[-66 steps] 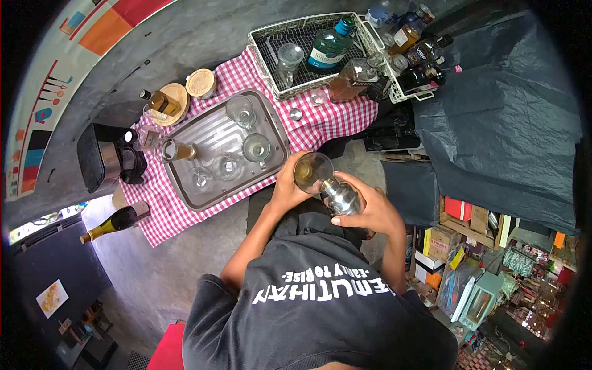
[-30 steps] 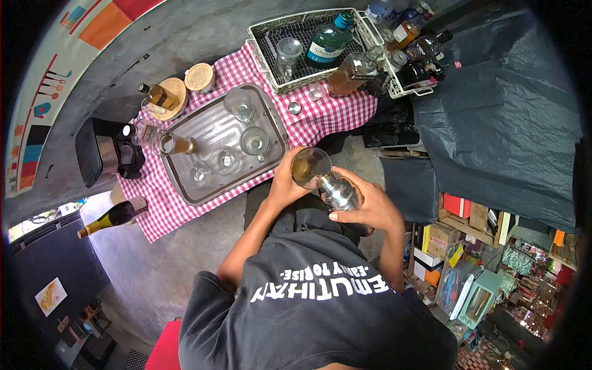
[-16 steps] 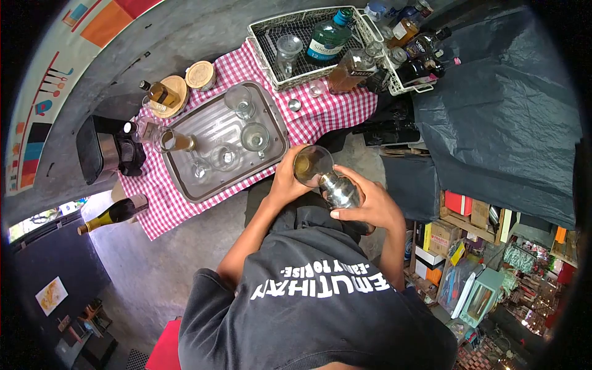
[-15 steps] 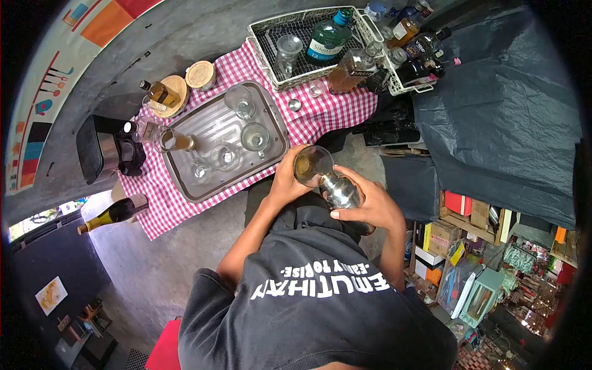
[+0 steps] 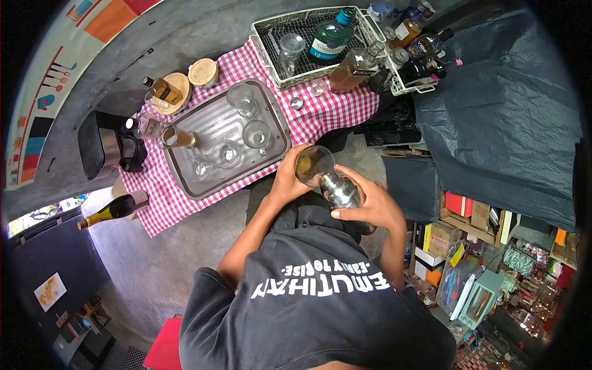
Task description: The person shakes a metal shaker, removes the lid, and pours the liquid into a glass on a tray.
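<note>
My left hand (image 5: 290, 179) is wrapped round a clear glass (image 5: 315, 165), with its round mouth facing up toward the camera. In my right hand (image 5: 373, 203) is a shiny metal shaker (image 5: 341, 191), tilted so its upper end meets the rim of the glass. Some yellowish-brown colour shows inside the glass; whether liquid is flowing cannot be made out. Both hands are in front of my body, just off the near edge of the brown tray (image 5: 280, 145), which holds several clear glasses, among them a mug (image 5: 256, 134).
A red-checked cloth (image 5: 163, 213) covers the table. On it are a white wire basket (image 5: 277, 80) with a green bottle (image 5: 331, 38), a square amber bottle (image 5: 353, 71), and a small metal cup (image 5: 296, 103). A dark bottle (image 5: 117, 208) lies at the left edge.
The view has shifted very slightly. Both hands keep the glass and shaker in nearly the same place.
</note>
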A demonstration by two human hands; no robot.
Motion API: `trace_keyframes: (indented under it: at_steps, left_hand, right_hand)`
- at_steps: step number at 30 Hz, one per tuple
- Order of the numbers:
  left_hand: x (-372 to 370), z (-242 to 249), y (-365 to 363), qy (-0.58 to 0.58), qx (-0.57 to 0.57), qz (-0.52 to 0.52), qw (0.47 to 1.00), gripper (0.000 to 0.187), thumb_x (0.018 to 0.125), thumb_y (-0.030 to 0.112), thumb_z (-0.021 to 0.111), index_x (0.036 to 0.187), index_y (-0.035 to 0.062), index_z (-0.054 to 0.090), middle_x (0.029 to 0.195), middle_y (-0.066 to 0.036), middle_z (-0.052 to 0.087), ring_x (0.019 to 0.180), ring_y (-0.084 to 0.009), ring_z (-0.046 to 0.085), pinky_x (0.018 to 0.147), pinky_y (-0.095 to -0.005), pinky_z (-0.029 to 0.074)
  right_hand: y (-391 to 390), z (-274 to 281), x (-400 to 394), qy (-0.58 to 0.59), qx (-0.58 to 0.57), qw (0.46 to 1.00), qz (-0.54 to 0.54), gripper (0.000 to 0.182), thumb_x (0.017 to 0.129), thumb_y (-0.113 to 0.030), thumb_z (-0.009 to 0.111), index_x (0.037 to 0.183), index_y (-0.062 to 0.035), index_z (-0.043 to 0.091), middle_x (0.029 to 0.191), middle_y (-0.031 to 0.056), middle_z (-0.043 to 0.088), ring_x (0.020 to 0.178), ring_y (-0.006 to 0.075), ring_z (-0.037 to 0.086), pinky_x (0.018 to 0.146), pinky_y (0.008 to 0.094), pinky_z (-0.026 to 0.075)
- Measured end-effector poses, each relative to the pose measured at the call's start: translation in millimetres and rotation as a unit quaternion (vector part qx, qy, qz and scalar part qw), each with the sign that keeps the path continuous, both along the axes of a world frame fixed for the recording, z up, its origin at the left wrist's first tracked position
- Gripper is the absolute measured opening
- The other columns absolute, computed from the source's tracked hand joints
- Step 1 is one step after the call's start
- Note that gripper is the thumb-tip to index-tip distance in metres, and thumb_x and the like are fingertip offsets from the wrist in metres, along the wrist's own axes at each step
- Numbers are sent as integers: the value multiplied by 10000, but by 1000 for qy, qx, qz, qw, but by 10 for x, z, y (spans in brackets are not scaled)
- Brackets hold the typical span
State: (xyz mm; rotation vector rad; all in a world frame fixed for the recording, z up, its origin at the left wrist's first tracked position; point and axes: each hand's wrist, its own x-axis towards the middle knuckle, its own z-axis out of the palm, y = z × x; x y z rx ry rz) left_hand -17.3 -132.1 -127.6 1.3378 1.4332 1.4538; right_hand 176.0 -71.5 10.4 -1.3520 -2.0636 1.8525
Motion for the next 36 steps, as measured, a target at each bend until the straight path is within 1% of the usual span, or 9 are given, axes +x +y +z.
trace_keyframes:
  at_steps: [7, 10, 13, 15, 16, 18, 21, 36]
  left_hand:
    - [-25, 7, -18, -12, -2, -3, 1000, 697, 696, 240, 832, 1250, 11, 477, 1136, -159, 595, 1037, -279, 614, 889, -362, 485]
    - [-32, -15, -20, 9, 13, 7, 1000, 693, 690, 226, 832, 1248, 13, 481, 1134, -158, 596, 1038, -279, 615, 887, -361, 487]
    - [-39, -6, -28, 0, 8, 6, 1000, 690, 682, 212, 832, 1242, 13, 482, 1139, -160, 597, 1036, -281, 618, 888, -361, 489]
    - [-45, -4, -24, 4, 7, 8, 1000, 694, 678, 212, 835, 1240, 11, 482, 1143, -162, 597, 1040, -283, 617, 892, -364, 489]
    - [-49, -9, -19, 4, 7, 8, 1000, 694, 678, 212, 835, 1240, 11, 482, 1143, -162, 597, 1040, -283, 617, 892, -364, 489]
    - [-58, -6, -3, 15, 17, 9, 1000, 700, 676, 222, 839, 1239, 7, 483, 1135, -162, 603, 1034, -283, 620, 891, -366, 490]
    - [-62, 44, 0, 5, 9, 8, 1000, 703, 674, 233, 844, 1234, 4, 486, 1123, -162, 608, 1024, -285, 623, 884, -367, 491]
    - [-37, -45, 58, 7, 14, -1, 1000, 705, 683, 278, 841, 1232, 5, 493, 1110, -159, 608, 1036, -298, 612, 885, -379, 484]
  right_hand:
    - [16, 65, -50, -20, 4, 1000, 12, 932, 609, -323, 863, 1397, -40, 453, 1111, 192, 668, 1048, 228, 648, 891, 322, 476]
    - [25, 79, -68, -19, 8, 1000, 18, 939, 609, -321, 863, 1403, -38, 447, 1108, 193, 668, 1044, 226, 647, 886, 317, 474]
    - [32, 97, -84, -24, -14, 999, 18, 951, 606, -319, 864, 1409, -35, 439, 1108, 195, 667, 1045, 225, 645, 886, 316, 471]
    - [37, 81, -85, -27, 0, 999, 30, 945, 625, -249, 847, 1437, -53, 405, 1085, 136, 682, 985, 186, 644, 865, 301, 480]
    - [41, 83, -91, -27, 1, 999, 30, 945, 625, -249, 847, 1437, -53, 405, 1085, 136, 682, 985, 186, 644, 865, 301, 480]
    - [50, 93, -103, -28, -13, 999, 19, 968, 596, -318, 867, 1413, -31, 434, 1116, 197, 666, 1053, 230, 643, 893, 320, 469]
    - [45, -29, -60, -6, 1, 1000, 13, 972, 597, -317, 868, 1415, -30, 429, 1120, 196, 665, 1054, 232, 644, 896, 322, 470]
    - [59, -29, -20, -2, 5, 1000, 10, 950, 615, -303, 863, 1417, -40, 428, 1104, 186, 670, 1033, 221, 646, 899, 313, 465]
